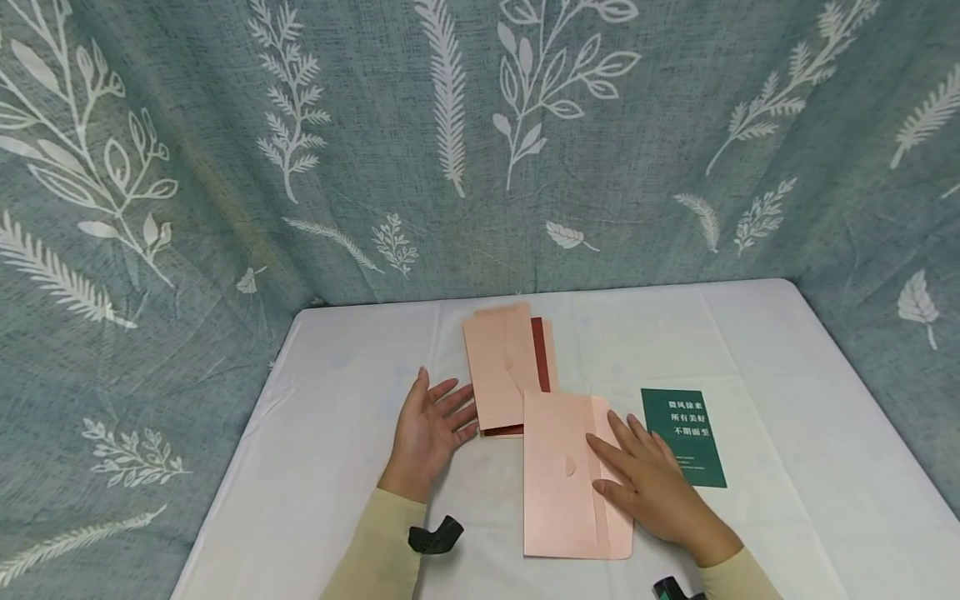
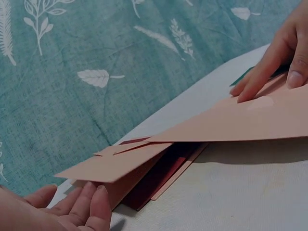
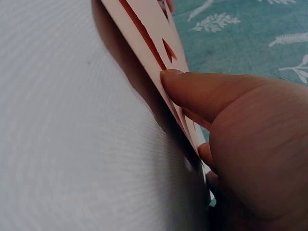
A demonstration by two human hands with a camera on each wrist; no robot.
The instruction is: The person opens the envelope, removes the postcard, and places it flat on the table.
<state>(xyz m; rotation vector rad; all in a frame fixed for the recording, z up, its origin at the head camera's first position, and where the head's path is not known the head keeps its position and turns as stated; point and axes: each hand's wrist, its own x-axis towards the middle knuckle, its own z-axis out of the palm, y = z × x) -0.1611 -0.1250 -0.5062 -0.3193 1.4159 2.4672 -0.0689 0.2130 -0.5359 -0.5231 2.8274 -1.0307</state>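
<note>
A pale pink envelope [image 1: 555,508] with a half-moon notch lies at the front of the table, its flap to the right. My right hand [image 1: 652,487] rests on the flap side, fingers extended; in the right wrist view the thumb [image 3: 192,91] touches the envelope's edge. Behind lies a stack of pink envelopes [image 1: 493,367], with dark red strips [image 1: 539,354] showing between them. My left hand [image 1: 429,429] is palm up beside the stack, fingers loosely spread; in the left wrist view its fingertips [image 2: 100,197] are at the stack's edge. Whether they bear weight I cannot tell.
A dark green card [image 1: 701,467] with white writing lies right of the front envelope, partly behind my right hand. The white-covered table [image 1: 337,375] meets a teal leaf-patterned curtain [image 1: 375,150] at the back and sides. Black wrist mounts [image 1: 437,536] sit at both sleeves.
</note>
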